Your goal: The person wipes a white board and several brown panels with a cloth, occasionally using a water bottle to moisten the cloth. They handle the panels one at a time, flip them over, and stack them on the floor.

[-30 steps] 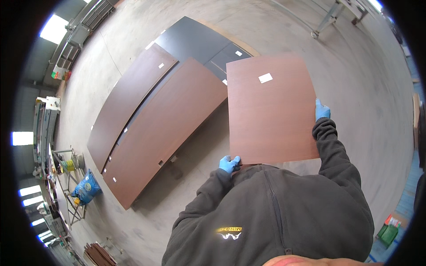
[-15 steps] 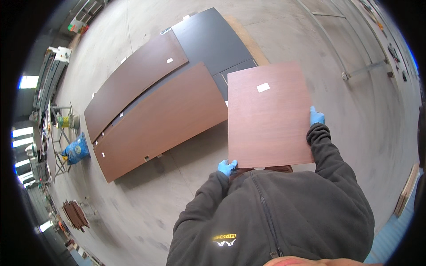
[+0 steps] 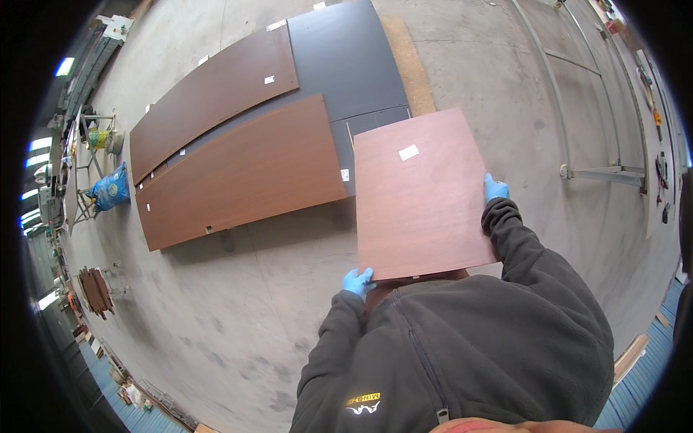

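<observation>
Held panel [image 3: 422, 195]: between my two hands, left hand [image 3: 358, 281] at its near-left corner, right hand [image 3: 495, 188] on its right edge. Two long boards [image 3: 242, 173] lie on the floor [image 3: 238, 317] left of my left fingers, side by side. Dark sheet [image 3: 346, 61]: beyond the panel, against the boards. Sack [image 3: 110, 189]: far left.

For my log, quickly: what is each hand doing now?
Left hand: closed on the near corner of the brown panel.
Right hand: closed on the panel's right edge.
</observation>
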`<state>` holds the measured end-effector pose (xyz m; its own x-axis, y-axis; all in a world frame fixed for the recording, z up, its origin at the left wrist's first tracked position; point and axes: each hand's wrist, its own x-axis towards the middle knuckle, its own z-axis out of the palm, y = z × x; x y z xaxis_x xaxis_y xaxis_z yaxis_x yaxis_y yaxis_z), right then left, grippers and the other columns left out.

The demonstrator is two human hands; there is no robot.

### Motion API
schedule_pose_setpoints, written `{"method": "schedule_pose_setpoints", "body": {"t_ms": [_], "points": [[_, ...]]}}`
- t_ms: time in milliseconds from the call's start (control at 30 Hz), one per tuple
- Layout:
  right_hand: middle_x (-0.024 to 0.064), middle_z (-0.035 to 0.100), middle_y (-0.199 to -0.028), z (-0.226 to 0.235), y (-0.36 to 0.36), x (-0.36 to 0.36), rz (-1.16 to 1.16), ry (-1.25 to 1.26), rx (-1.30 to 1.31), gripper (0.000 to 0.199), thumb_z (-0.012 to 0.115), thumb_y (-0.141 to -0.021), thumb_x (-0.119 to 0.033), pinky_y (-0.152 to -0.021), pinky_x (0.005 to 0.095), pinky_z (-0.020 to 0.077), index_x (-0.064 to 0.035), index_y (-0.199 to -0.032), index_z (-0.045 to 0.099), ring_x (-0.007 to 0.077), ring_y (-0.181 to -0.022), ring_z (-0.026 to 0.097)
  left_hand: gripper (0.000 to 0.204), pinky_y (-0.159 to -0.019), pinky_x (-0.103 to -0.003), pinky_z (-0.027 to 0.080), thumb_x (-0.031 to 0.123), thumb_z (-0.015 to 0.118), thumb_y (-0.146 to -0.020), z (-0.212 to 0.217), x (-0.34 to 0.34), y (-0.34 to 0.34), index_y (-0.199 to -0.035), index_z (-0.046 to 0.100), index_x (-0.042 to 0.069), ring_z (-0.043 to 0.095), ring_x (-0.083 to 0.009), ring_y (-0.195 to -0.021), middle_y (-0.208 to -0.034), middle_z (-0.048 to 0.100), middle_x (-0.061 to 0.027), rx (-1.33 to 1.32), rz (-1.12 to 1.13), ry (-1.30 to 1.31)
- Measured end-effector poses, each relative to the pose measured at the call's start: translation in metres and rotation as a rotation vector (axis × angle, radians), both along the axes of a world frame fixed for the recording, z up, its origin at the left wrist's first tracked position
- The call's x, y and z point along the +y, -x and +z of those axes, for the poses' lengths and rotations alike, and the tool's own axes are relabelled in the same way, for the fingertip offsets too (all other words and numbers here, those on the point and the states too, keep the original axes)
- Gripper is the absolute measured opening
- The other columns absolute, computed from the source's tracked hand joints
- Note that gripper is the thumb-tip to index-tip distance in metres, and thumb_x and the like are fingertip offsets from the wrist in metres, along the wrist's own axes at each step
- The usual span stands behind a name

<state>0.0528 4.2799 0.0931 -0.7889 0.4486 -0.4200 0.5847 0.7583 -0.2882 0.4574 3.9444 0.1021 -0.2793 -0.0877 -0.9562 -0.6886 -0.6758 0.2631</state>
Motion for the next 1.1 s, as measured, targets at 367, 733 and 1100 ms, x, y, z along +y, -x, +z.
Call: {"method": "schedule_pose_setpoints", "body": {"t_ms": [367,733,1100], "points": [[0.0333,0.072,-0.109,0.007,0.035,0.111,-0.142,-0.070,-0.018,0.070,0.059,-0.089,-0.057,-0.096,0.0512,0.0508,0.0077,-0.108,0.075,0.0485,-0.110,0.068,0.033,-0.083,-0.040,0.060,0.023,0.075,-0.096,-0.003,0.030,0.097,-0.120,0.068,0.002,0.071,-0.0236,-0.096,-0.109,0.073,-0.0094,0.096,-0.119,-0.022],[0.0339,0.072,-0.111,-0.048,0.259,0.330,-0.275,0.136,0.077,0.075,0.063,-0.090,-0.058,-0.099,0.0489,0.0496,0.0134,-0.111,0.072,0.0471,-0.112,0.067,0.039,-0.079,-0.038,0.057,0.019,0.080,-0.091,0.009,0.186,0.379,-0.121,0.066,-0.001,0.069,-0.0236,-0.091,-0.105,0.071,-0.0092,0.137,-0.104,0.097],[0.0361,0.071,-0.109,-0.015,0.580,0.424,-0.107,0.100,0.070,0.074,0.063,-0.091,-0.057,-0.097,0.0504,0.0500,0.0140,-0.108,0.072,0.0472,-0.110,0.068,0.039,-0.079,-0.034,0.058,0.020,0.078,-0.094,0.105,0.303,0.661,-0.122,0.064,-0.002,0.069,-0.0213,-0.094,-0.110,0.071,-0.0108,0.154,0.008,0.064]]}}
